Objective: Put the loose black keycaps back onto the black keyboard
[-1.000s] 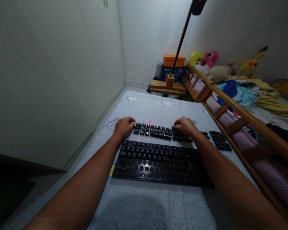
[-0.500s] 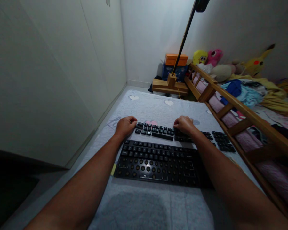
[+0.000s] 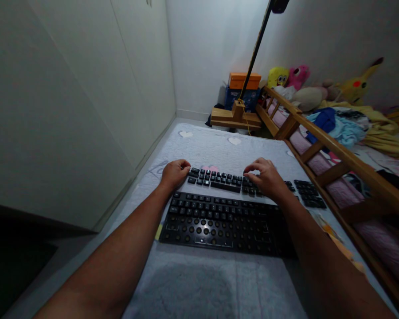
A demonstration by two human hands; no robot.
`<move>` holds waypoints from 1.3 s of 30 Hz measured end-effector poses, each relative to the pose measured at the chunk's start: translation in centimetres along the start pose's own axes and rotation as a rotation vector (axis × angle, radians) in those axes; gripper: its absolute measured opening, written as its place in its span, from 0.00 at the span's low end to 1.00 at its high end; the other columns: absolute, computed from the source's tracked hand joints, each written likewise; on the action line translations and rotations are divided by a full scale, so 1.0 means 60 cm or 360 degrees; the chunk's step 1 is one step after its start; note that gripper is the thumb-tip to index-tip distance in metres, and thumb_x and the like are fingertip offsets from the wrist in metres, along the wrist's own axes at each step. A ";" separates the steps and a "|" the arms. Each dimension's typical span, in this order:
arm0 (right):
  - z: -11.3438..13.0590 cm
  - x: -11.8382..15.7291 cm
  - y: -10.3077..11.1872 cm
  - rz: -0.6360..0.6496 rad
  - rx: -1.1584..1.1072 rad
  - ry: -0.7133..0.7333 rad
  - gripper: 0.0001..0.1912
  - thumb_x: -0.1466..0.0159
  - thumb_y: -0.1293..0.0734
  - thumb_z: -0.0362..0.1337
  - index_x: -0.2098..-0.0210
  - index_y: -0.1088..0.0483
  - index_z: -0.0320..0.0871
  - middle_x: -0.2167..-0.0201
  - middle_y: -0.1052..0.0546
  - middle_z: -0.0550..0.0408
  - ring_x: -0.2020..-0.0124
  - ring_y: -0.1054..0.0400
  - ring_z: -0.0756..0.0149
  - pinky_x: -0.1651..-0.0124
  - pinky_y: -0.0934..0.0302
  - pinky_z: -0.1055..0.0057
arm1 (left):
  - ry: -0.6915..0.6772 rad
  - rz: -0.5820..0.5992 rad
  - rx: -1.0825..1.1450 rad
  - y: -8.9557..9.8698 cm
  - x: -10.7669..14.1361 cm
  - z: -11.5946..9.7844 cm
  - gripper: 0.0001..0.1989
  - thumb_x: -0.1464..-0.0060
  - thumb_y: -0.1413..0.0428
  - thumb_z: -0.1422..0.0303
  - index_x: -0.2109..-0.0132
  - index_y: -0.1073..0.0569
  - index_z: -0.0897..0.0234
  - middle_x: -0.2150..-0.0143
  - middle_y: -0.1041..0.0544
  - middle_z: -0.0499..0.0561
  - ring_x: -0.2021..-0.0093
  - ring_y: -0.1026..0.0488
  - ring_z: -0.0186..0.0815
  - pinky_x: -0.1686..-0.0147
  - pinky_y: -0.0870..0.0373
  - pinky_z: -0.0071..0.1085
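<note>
A black keyboard (image 3: pixel 216 226) lies on the pale blue cloth; its upper rows carry keycaps, while the lower rows show bare round key seats. Beyond it, loose black keycaps (image 3: pixel 224 179) lie in rows, with a long key (image 3: pixel 225 187) among them. My left hand (image 3: pixel 175 173) is closed at the left end of these rows, fingertips pinched; what they hold, if anything, is too small to make out. Over the right part of the rows is my right hand (image 3: pixel 264 177), thumb and forefinger apart, nothing visible between them. It hides some keycaps.
More keycaps (image 3: pixel 309 193) sit at the right, near a wooden bed rail (image 3: pixel 335 155). Clothes (image 3: pixel 346 126) and plush toys (image 3: pixel 307 98) lie behind the rail. A wooden stand (image 3: pixel 236 117) with a black pole is beyond the cloth's far edge. White cabinet doors (image 3: pixel 86 88) line the left.
My right hand has shifted slightly right and its thumb and forefinger have spread, uncovering keycaps beneath. My left hand stays at nearly the same place.
</note>
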State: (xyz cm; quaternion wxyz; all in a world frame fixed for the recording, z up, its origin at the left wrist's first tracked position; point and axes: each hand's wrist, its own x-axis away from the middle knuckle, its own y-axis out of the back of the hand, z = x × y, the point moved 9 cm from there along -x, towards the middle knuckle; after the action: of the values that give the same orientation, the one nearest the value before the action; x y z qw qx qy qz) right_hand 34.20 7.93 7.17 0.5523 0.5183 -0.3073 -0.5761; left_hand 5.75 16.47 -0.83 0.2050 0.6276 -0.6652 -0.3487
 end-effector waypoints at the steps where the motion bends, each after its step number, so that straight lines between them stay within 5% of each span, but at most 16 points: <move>1: 0.020 0.023 0.004 -0.0015 -0.0073 0.0087 0.04 0.38 0.32 0.34 0.65 0.23 0.46 0.63 0.27 0.50 0.56 0.35 0.56 0.50 0.43 0.58 | -0.0001 0.0005 -0.0001 0.000 0.000 -0.001 0.11 0.48 0.47 0.66 0.64 0.21 0.61 0.65 0.19 0.51 0.63 0.24 0.38 0.61 0.33 0.32; 6: 0.093 0.140 -0.009 -0.0004 -0.0262 0.0206 0.05 0.38 0.32 0.32 0.62 0.26 0.46 0.61 0.27 0.50 0.56 0.36 0.57 0.52 0.40 0.59 | -0.0009 0.0005 0.0013 0.001 0.001 -0.002 0.11 0.48 0.48 0.66 0.64 0.21 0.62 0.65 0.19 0.52 0.64 0.25 0.38 0.61 0.33 0.33; 10: 0.112 0.185 -0.031 -0.0073 -0.0229 0.0203 0.04 0.38 0.31 0.30 0.63 0.27 0.44 0.62 0.28 0.50 0.57 0.37 0.57 0.53 0.40 0.57 | -0.0001 -0.0007 -0.0001 0.002 0.001 -0.001 0.11 0.48 0.47 0.65 0.64 0.21 0.62 0.65 0.19 0.52 0.65 0.25 0.38 0.63 0.33 0.33; 39: 0.119 0.197 -0.045 -0.0136 -0.0194 0.0233 0.06 0.35 0.33 0.32 0.59 0.26 0.46 0.63 0.22 0.52 0.58 0.33 0.58 0.53 0.43 0.58 | -0.0003 0.0008 0.0039 0.000 -0.001 0.002 0.11 0.49 0.47 0.66 0.64 0.21 0.62 0.65 0.19 0.52 0.64 0.24 0.38 0.60 0.32 0.32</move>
State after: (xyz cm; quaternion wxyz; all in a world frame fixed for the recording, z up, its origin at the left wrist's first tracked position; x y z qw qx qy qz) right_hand 28.40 -4.36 3.57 0.5787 0.5371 -0.2081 -0.5773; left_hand 5.70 16.54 -0.90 0.1977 0.6280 -0.6712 -0.3405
